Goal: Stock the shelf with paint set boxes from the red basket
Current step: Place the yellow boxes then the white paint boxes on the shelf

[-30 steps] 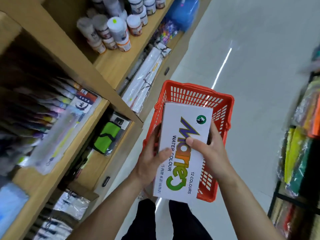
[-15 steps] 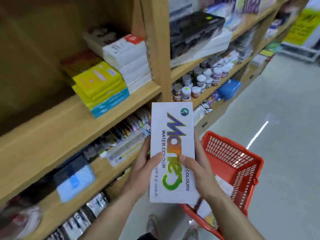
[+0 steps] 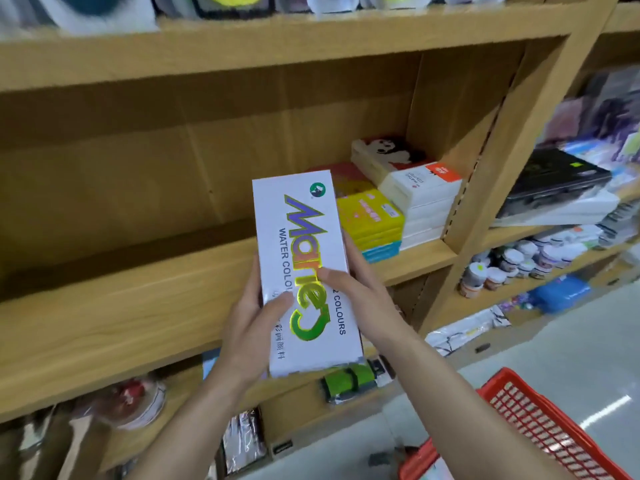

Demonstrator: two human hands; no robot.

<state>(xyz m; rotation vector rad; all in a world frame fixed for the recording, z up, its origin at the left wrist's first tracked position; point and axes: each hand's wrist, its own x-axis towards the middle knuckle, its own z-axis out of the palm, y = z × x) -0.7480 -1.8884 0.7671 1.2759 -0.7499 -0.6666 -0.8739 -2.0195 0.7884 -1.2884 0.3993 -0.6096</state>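
Observation:
A white watercolour paint set box (image 3: pixel 304 237) with rainbow lettering is held flat in front of a wooden shelf board (image 3: pixel 138 306). My left hand (image 3: pixel 249 323) grips its lower left edge, thumb on top. My right hand (image 3: pixel 360 289) grips its right side, thumb on the lid. The box's far end reaches over the shelf's front edge, next to a stack of yellow and blue boxes (image 3: pixel 374 220). The red basket (image 3: pixel 540 427) sits low at the bottom right on the floor side.
White boxes (image 3: pixel 415 199) are stacked against the shelf upright (image 3: pixel 505 168) on the right. Left of the stacks the shelf board is bare wood. Paint jars (image 3: pixel 512 265) fill the neighbouring bay. Packaged goods lie on the shelf below.
Both hands have lifted the box out of the basket and up to the shelf level. The view has swung from the basket up to the shelf.

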